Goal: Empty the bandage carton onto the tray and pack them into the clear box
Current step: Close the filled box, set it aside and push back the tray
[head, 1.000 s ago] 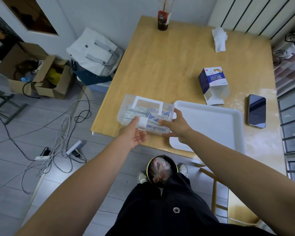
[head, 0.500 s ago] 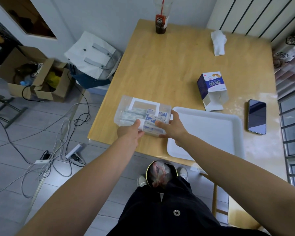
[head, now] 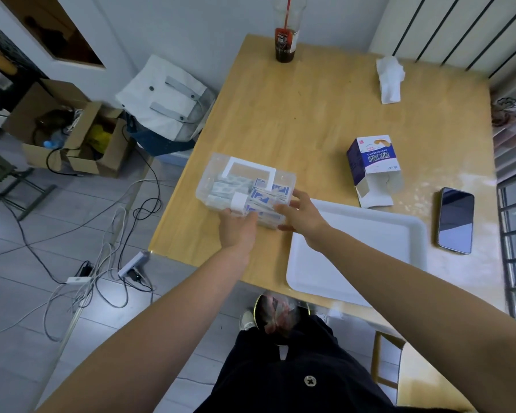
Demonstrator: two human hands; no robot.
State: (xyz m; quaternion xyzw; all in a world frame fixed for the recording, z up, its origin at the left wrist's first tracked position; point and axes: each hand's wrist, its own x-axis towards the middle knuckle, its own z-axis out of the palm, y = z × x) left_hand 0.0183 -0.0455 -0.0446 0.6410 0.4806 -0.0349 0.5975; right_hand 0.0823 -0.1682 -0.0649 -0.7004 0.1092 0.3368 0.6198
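clear box (head: 221, 169) full of bandages (head: 268, 194) at the worktop's (head: 310, 114) left near corner, left hand (head: 239, 231) fingers (head: 251, 217) curled on its latch (head: 239, 202), right hand (head: 303, 217) gripping its right end

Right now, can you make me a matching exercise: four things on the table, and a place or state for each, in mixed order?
Things:
1 clear box
2 carton
3 phone
4 tray

Places or states:
A lies on its side, flap open
B dark screen, near the right edge of the table
C white, between the box and the phone
D bandages inside, left hand and right hand on it

Pairs: 1-D, 2-A, 3-B, 4-C
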